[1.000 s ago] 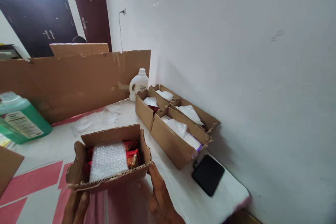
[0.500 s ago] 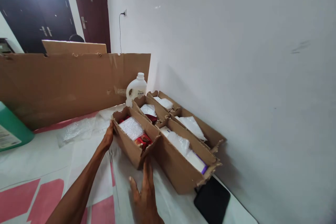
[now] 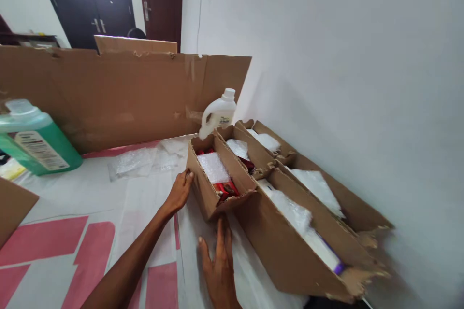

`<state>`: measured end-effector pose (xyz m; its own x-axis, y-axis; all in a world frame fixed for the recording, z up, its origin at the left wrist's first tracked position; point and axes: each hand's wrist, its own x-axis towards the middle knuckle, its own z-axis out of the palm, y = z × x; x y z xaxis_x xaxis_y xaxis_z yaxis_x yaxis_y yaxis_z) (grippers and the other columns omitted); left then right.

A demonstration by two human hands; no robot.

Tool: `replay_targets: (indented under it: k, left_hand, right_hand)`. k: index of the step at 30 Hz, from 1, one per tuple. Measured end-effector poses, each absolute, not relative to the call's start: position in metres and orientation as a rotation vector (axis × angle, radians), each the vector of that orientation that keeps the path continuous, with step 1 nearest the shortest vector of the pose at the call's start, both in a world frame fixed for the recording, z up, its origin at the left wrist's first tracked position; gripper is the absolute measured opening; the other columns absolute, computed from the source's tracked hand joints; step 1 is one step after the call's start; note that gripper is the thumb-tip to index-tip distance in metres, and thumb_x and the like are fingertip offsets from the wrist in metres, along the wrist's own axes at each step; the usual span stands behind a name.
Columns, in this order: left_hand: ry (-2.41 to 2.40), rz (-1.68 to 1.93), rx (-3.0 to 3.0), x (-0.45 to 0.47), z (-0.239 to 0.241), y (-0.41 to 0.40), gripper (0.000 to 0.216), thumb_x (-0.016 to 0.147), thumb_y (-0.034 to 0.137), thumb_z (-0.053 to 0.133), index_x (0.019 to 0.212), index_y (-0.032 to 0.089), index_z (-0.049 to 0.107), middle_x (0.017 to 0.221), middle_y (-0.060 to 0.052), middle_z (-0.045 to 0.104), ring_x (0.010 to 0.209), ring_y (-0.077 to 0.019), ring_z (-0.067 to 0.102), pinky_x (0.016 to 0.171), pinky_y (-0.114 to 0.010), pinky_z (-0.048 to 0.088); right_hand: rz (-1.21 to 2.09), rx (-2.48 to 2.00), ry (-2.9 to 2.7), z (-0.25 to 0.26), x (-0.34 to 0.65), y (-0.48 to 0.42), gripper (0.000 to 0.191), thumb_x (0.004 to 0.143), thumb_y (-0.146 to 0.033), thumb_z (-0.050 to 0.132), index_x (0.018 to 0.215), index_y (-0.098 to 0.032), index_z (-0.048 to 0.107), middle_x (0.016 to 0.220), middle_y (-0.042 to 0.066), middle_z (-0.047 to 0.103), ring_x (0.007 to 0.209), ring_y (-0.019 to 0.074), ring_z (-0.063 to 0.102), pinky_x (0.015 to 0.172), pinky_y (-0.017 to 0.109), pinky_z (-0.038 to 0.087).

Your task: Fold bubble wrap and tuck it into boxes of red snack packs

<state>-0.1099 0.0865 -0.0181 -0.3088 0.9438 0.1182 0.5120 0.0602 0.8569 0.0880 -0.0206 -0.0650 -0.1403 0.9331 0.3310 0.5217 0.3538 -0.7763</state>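
A narrow open cardboard box stands on the white and pink sheet, at the left of a group of similar boxes. Inside it lie bubble wrap and red packets. My left hand presses against the box's left side, fingers along the cardboard. At the box's near end, my right hand has its thumb spread and its fingertips against the lower edge. Right beside it is a longer box with bubble wrap and a white, purple-ended pack.
Behind the boxes, a white jug leans near a tall cardboard panel. A green liquid bottle stands at the left. Loose bubble wrap lies on the sheet. The white wall borders the boxes on the right.
My view has turned left, so the boxes and both hands appear further right and the green bottle shows more fully. Both hands stay against the same box.
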Motion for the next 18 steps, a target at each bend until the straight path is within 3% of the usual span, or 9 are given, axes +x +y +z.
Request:
replay_targets:
  k: [3, 6, 8, 12, 18]
  left_hand:
    - [2.055, 1.058, 1.591, -0.138, -0.008, 0.104, 0.054, 0.098, 0.033, 0.042, 0.149, 0.015, 0.044, 0.156, -0.018, 0.045, 0.147, -0.0263, 0.039, 0.121, -0.046, 0.032]
    - [2.201, 0.893, 1.721, -0.167, 0.000, 0.132, 0.067, 0.088, 0.022, 0.057, 0.153, 0.017, 0.041, 0.168, -0.018, 0.023, 0.157, -0.0333, 0.015, 0.126, -0.053, 0.016]
    - [2.236, 0.765, 1.802, -0.179, 0.001, 0.153, 0.079, 0.080, 0.021, 0.068, 0.153, 0.020, 0.041, 0.170, -0.017, 0.018, 0.158, -0.0381, 0.009, 0.126, -0.058, 0.010]
    - [2.243, 0.567, 1.922, -0.184, -0.008, 0.187, 0.076, 0.078, 0.032, 0.076, 0.149, 0.028, 0.048, 0.168, -0.013, 0.027, 0.156, -0.0399, 0.016, 0.124, -0.062, 0.012]
    - [2.332, 0.510, 1.940, -0.193, -0.022, 0.202, 0.043, 0.093, 0.042, 0.063, 0.130, 0.020, 0.060, 0.146, -0.011, 0.053, 0.135, -0.0305, 0.049, 0.113, -0.060, 0.039]
  right_hand:
    - [0.593, -1.254, -1.860, -0.070, 0.084, -0.027, 0.067, 0.102, -0.036, 0.049, 0.162, -0.022, 0.024, 0.162, 0.017, 0.034, 0.148, 0.0349, 0.038, 0.114, 0.058, 0.043]
    - [0.522, -1.283, -1.916, -0.076, 0.079, -0.036, 0.063, 0.102, -0.036, 0.050, 0.160, -0.024, 0.029, 0.161, 0.016, 0.034, 0.146, 0.0362, 0.041, 0.110, 0.056, 0.047]
    - [0.468, -1.320, -1.909, -0.082, 0.077, -0.038, 0.056, 0.102, -0.037, 0.050, 0.156, -0.024, 0.037, 0.160, 0.016, 0.036, 0.143, 0.0369, 0.044, 0.107, 0.056, 0.049]
    - [0.374, -1.319, -1.912, -0.094, 0.077, -0.035, 0.043, 0.102, -0.039, 0.051, 0.142, -0.022, 0.053, 0.156, 0.017, 0.041, 0.135, 0.0372, 0.052, 0.103, 0.055, 0.052]
    - [0.323, -1.332, -1.945, -0.094, 0.077, -0.034, 0.042, 0.102, -0.037, 0.051, 0.141, -0.022, 0.054, 0.154, 0.018, 0.043, 0.134, 0.0382, 0.053, 0.100, 0.055, 0.054]
